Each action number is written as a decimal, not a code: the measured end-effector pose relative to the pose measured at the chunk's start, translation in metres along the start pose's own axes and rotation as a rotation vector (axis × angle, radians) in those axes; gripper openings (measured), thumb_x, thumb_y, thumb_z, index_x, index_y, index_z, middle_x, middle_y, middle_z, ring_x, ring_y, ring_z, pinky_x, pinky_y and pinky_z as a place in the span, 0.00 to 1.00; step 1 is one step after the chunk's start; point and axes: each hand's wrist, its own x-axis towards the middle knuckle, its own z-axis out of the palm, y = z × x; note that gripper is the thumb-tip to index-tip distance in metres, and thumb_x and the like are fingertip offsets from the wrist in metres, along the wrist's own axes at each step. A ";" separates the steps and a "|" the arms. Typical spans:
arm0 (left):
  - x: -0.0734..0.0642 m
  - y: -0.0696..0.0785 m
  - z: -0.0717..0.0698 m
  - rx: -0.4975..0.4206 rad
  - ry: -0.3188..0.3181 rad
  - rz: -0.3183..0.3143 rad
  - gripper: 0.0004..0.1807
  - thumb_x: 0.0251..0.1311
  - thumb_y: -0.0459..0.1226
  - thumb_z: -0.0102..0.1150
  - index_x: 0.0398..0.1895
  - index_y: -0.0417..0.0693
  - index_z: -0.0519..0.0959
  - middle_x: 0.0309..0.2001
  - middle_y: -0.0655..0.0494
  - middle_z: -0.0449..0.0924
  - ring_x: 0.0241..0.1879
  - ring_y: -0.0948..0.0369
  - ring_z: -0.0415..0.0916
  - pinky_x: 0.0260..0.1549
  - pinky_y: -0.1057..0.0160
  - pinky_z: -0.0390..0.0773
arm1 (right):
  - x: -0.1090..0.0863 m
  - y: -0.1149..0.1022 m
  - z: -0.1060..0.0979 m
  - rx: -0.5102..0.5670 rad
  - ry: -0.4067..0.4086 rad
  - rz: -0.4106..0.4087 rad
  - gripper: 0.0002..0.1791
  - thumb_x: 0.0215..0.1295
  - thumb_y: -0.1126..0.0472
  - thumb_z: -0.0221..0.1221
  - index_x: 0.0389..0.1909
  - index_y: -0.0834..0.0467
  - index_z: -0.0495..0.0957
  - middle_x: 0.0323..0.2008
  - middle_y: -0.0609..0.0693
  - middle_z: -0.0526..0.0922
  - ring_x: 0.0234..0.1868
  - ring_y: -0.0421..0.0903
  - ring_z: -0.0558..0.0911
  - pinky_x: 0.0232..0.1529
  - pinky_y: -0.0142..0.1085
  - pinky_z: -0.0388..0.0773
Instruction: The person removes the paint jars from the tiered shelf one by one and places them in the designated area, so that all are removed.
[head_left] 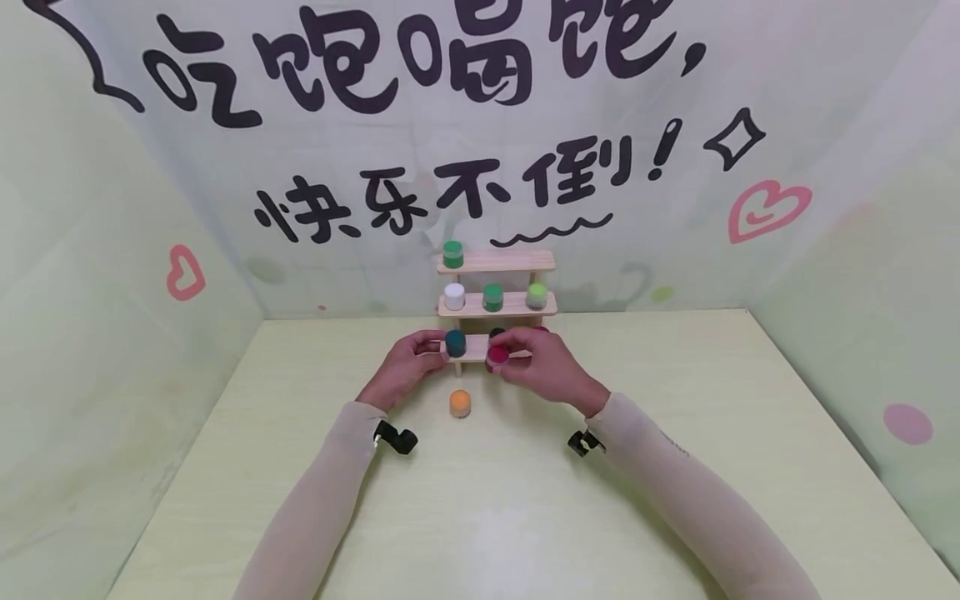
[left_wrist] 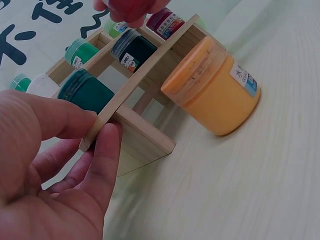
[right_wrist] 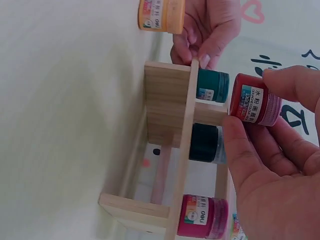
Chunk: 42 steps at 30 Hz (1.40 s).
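Note:
A small three-tier wooden rack [head_left: 498,262] stands at the back of the table. My left hand [head_left: 405,367] grips the left end of its lowest shelf [left_wrist: 137,87] between thumb and fingers. In my right hand [head_left: 553,367], thumb and fingers hold a red paint jar [right_wrist: 252,99] just in front of that shelf. On the lowest shelf sit a teal jar [right_wrist: 212,85] at the left, a near-black jar [right_wrist: 203,142] in the middle and a magenta jar [right_wrist: 200,216] at the right. In the head view my right hand partly hides the last two.
An orange paint jar [head_left: 460,404] stands on the table [head_left: 480,500] in front of the rack. White [head_left: 454,297], green [head_left: 492,297] and light green [head_left: 537,296] jars line the middle shelf. Another green jar [head_left: 453,254] is at the top left. A printed cloth [head_left: 480,167] hangs behind.

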 end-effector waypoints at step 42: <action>0.003 -0.003 0.001 -0.001 0.005 0.000 0.27 0.69 0.27 0.63 0.71 0.45 0.75 0.61 0.43 0.77 0.56 0.55 0.79 0.65 0.54 0.83 | -0.015 0.031 0.016 -0.200 -0.246 0.068 0.18 0.64 0.64 0.73 0.55 0.56 0.84 0.49 0.49 0.88 0.49 0.45 0.85 0.53 0.38 0.89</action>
